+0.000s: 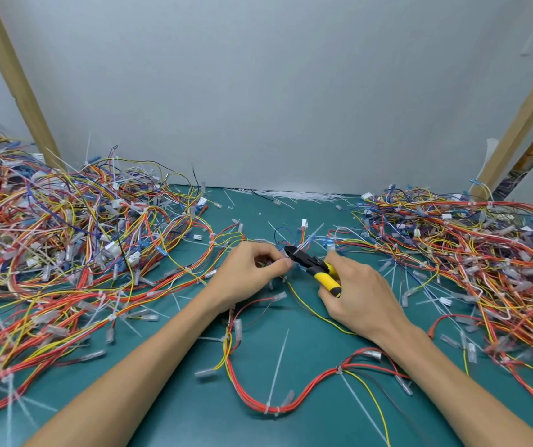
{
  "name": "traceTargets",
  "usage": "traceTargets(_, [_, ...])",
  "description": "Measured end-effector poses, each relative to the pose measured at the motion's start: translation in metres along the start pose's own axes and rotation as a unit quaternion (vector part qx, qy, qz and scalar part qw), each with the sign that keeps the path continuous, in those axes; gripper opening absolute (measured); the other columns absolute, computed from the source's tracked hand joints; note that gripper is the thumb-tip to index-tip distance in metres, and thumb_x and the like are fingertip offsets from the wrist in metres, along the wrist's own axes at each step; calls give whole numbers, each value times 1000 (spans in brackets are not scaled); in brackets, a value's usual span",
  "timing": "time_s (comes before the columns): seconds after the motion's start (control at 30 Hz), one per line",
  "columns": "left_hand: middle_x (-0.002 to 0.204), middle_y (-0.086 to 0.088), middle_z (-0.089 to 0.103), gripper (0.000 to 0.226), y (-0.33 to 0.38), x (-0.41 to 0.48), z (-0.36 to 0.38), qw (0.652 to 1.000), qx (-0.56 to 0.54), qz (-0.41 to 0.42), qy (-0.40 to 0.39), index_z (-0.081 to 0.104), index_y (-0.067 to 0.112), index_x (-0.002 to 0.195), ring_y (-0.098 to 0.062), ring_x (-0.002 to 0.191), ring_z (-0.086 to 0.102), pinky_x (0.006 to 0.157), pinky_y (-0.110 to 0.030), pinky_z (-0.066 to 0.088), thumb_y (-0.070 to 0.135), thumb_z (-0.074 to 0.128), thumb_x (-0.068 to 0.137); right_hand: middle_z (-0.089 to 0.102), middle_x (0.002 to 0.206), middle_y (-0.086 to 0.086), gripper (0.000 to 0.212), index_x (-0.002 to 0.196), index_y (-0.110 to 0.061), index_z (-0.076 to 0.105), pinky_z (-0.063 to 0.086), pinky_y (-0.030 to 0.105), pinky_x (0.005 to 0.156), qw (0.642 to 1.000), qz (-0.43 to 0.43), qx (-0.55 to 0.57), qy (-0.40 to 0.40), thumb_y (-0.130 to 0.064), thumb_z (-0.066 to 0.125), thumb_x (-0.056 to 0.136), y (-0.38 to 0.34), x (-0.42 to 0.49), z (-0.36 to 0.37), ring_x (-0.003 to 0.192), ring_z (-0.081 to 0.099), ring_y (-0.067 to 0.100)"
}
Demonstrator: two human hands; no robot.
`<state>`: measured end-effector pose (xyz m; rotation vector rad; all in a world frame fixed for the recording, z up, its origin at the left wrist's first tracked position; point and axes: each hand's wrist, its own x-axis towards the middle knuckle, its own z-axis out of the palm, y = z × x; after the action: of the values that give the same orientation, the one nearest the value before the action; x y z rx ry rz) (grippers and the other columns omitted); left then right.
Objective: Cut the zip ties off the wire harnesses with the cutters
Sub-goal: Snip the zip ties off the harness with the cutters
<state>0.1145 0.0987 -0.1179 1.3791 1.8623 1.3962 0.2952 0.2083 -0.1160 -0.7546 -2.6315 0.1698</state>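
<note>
On the mat (307, 337), L hand (249, 275) pinches the harness (301, 232); R hand (358, 295) grips the cutters (313, 266). Risk: blades nick wires w/ the tie (314, 234).

Green counter (168, 411) before me, grey wall (274, 91) behind, slanted wooden post (16, 82) left, another post (523, 117) right.

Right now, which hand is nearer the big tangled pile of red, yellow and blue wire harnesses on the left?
Left. The left hand pinches wires just right of the pile; the right hand, gripping yellow-handled cutters, is farther right.
</note>
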Motion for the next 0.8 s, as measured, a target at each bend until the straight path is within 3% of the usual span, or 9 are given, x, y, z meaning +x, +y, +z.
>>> traceTargets(0.13, [84,1,65,18,2,-2,1,994,97,29,-32,73,14,85,-10,72,56,67,-24,40,30,66,90,52,76,-1,21,89,-23,42,39,36,58,1000,15,1,8,-26,61,82,-1,-2,0,73,50,30])
traceTargets(0.27, [79,8,61,22,5,-3,2,988,140,64,-25,68,19,79,-4,74,54,68,-17,36,24,56,97,48,74,-2,25,86,-23,41,33,33,58,999,33,-7,36,-32,64,82,-3,-3,0,73,50,29])
traceTargets(0.43, [77,-7,63,26,4,-6,3,984,152,86,-14,64,9,80,-21,75,55,70,-30,40,23,52,99,55,80,-3,32,105,-25,52,29,32,58,992,34,-99,65,-45,61,82,-3,-4,1,80,58,30])
traceTargets(0.63, [79,-14,64,31,8,-8,7,980,180,75,-28,61,5,80,-28,75,56,74,-39,42,23,47,101,51,69,1,27,80,-21,40,30,34,56,996,30,-57,56,-40,60,82,1,-2,2,74,58,37])
traceTargets(0.8, [82,-15,66,33,10,-9,9,977,197,71,-24,57,2,82,-30,78,56,76,-40,42,23,43,103,59,73,8,24,82,-19,48,33,36,57,996,27,-48,72,-39,60,83,4,-4,4,75,58,40])
